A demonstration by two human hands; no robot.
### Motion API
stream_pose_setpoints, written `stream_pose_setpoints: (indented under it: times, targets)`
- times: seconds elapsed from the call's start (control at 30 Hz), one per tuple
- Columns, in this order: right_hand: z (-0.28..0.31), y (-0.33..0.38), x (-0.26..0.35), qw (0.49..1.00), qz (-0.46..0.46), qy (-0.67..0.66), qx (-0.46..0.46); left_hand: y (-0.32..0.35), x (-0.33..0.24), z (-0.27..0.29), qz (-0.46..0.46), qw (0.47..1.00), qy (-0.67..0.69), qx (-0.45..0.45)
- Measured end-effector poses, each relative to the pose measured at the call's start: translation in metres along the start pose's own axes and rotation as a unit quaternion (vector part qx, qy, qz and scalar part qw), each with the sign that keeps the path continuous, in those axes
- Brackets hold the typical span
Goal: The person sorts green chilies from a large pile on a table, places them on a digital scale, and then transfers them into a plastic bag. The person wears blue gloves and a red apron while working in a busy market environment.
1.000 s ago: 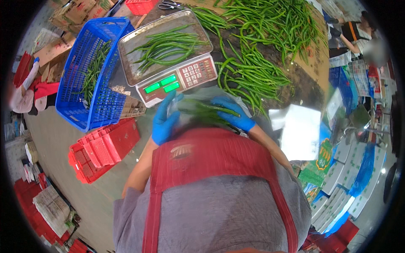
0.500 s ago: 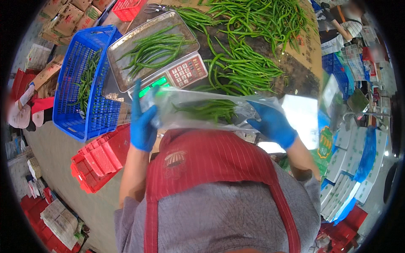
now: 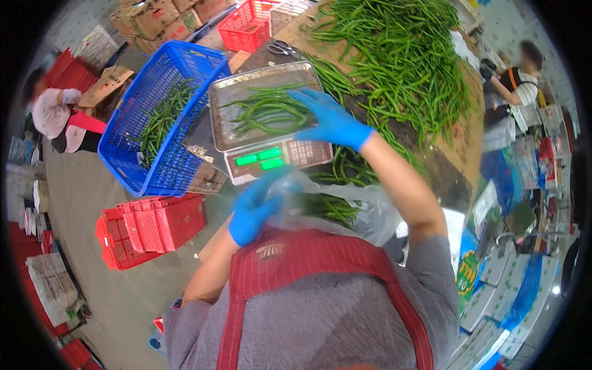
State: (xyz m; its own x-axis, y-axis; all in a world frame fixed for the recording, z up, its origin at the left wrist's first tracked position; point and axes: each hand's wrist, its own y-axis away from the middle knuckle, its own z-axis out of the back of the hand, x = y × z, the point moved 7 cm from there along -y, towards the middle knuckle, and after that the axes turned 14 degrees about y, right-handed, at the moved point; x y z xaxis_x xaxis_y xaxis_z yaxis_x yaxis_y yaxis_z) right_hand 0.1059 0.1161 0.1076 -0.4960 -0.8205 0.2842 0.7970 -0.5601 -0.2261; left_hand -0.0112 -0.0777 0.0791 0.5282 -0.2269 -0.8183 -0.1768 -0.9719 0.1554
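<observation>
My left hand (image 3: 254,211), in a blue glove and smeared by motion, grips the end of a clear plastic bag (image 3: 375,217) close to my apron. Long green chili peppers (image 3: 333,209) lie inside the bag. My right hand (image 3: 336,120), gloved in blue too, reaches over the right edge of a metal weighing pan (image 3: 225,131), thumb and fingers apart. Its fingertips are at the end of a small bunch of green chili peppers (image 3: 265,111) on the pan; whether they touch is unclear. Below the pan, the digital scale (image 3: 283,159) has green lit displays.
A big heap of peppers (image 3: 401,61) covers the table's far right. Scissors (image 3: 283,49) lie behind the pan. At left stand a blue crate (image 3: 123,151) with some peppers and red crates (image 3: 163,225) on the floor. Two other people (image 3: 55,114) are farther off, left and right.
My right hand has let go of the bag and moved up and left to the weighing pan. The bag's right end has slumped. My left hand stays at the bag's other end.
</observation>
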Motion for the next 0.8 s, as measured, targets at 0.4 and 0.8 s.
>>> stream_pose_setpoints:
  times: [0.4, 0.8]
  targets:
    - [-0.092, -0.081, -0.048, 0.964, -0.035, 0.195, 0.179, 0.009, 0.011, 0.022, 0.040, 0.997, 0.048, -0.038]
    - [-0.046, -0.056, -0.062, 0.914, -0.140, -0.365, 0.113, -0.024, -0.002, 0.011, 0.031, 0.998, 0.061, -0.011]
